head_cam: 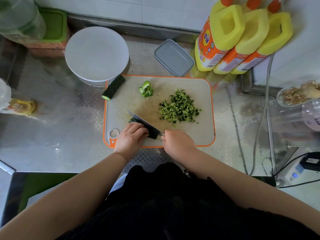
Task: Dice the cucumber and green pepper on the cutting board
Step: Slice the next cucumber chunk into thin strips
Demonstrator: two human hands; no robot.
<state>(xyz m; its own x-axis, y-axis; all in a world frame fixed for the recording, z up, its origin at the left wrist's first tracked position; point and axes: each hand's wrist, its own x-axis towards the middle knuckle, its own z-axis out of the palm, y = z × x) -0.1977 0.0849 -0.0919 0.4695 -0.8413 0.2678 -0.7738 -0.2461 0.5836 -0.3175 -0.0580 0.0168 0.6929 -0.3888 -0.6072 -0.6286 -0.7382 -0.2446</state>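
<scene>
An orange-rimmed cutting board (195, 84) lies on the steel counter. A pile of diced cucumber (179, 108) sits right of its centre. A green pepper piece (146, 91) lies near the back. An uncut cucumber chunk (114, 87) rests across the board's back left corner. My left hand (130, 137) holds down a dark cucumber piece (153, 135) at the front left. My right hand (178, 141) grips the handle of a knife (143, 121), whose blade lies across that piece.
A white bowl (97, 54) stands behind the board on the left. A grey lidded box (174, 58) and three yellow bottles (242, 37) stand behind on the right. Cables (242, 153) and a power strip (297, 172) lie at the right. A green-lidded container (54, 25) sits at the back left.
</scene>
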